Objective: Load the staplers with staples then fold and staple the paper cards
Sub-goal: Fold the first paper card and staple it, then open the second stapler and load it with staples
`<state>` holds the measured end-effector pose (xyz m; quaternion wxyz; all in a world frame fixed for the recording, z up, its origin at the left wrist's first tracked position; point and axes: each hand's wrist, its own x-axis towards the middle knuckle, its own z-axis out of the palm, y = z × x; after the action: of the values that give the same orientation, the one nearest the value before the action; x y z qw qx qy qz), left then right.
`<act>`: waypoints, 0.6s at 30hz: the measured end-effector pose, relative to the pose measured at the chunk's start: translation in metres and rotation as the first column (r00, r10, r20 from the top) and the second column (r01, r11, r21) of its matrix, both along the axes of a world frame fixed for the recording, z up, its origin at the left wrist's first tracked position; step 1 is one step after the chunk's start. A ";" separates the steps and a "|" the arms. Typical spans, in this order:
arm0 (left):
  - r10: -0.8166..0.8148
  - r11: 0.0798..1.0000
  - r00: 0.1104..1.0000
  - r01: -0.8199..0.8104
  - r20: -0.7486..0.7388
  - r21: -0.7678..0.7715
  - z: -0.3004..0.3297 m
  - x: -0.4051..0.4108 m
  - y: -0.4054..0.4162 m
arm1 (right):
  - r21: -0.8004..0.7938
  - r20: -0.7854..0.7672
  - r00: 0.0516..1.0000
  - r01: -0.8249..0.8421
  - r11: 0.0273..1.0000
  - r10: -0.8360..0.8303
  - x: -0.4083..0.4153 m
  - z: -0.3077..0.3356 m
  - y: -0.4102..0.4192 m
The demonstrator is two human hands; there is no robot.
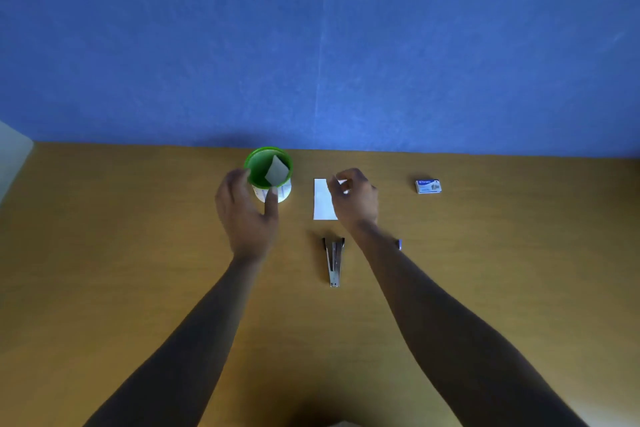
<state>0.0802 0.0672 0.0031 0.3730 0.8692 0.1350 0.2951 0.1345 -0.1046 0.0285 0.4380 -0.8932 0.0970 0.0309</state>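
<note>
Behind everything is a big blue wall [346, 45], and under it sits a brown wooden table [121, 253] that fills the lower half of the view. Two bare arms reach out over the table from the bottom edge.

Near the wall stands a green cup [268, 167] with a white bottom part. A small folded gray-white card [277, 170] leans inside it. The left hand [246, 208] is right by the cup, on its near left side, with the fingers spread and curved. The thumb [271, 202] lies across the white front of the cup and hides part of it. The hand is open, and I cannot tell if it really touches the cup or just hovers beside it.

To the right of the cup, a white paper card [321, 199] lies flat on the table. The right hand [354, 198] is over its right side and covers that part. Its fingers are pinched on a bit of white paper (the picture is blurry there, so I cannot tell if it is this card's edge or another piece).

A metal stapler [334, 262] lies on the table nearer to the person, between the two arms, and nobody is touching it. A tiny blue thing [399, 244] peeks out from behind the right arm, mostly hidden. Far off to the right, well apart from the hands, sits a small blue and white staple box [428, 186].
</note>
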 end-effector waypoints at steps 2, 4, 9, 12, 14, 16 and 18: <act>0.023 0.999 1.000 -0.024 0.019 0.024 -0.003 -0.016 -0.019 | -0.008 -0.035 0.999 0.031 0.999 -0.031 -0.022 -0.009 -0.014; -0.023 1.000 0.999 0.024 -0.030 0.005 -0.008 -0.033 -0.040 | -0.037 -0.062 0.997 0.040 0.998 -0.042 -0.043 -0.020 -0.025; -0.212 0.976 0.920 0.183 -0.330 -0.116 -0.030 -0.059 -0.077 | -0.125 -0.157 0.988 -0.017 0.992 -0.003 -0.077 -0.038 -0.039; -0.323 0.942 0.802 0.223 -0.503 -0.249 -0.035 -0.064 -0.087 | -0.103 -0.240 0.968 -0.101 0.990 0.074 -0.090 -0.046 -0.042; -0.362 0.931 0.763 0.262 -0.535 -0.256 -0.036 -0.064 -0.091 | -0.073 -0.276 0.956 -0.128 0.989 0.103 -0.095 -0.048 -0.043; -0.373 0.926 0.722 0.254 -0.583 -0.279 -0.036 -0.062 -0.096 | -0.044 -0.289 0.948 -0.151 0.988 0.132 -0.099 -0.047 -0.044; -0.377 0.918 0.696 0.193 -0.611 -0.346 -0.030 -0.060 -0.101 | -0.009 -0.297 0.939 -0.184 0.983 0.173 -0.101 -0.044 -0.044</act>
<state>0.0203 -0.0340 -0.0265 0.4496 0.8712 0.1587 -0.1171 0.0338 -0.1488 -0.0153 0.3974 -0.8916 0.0803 0.2016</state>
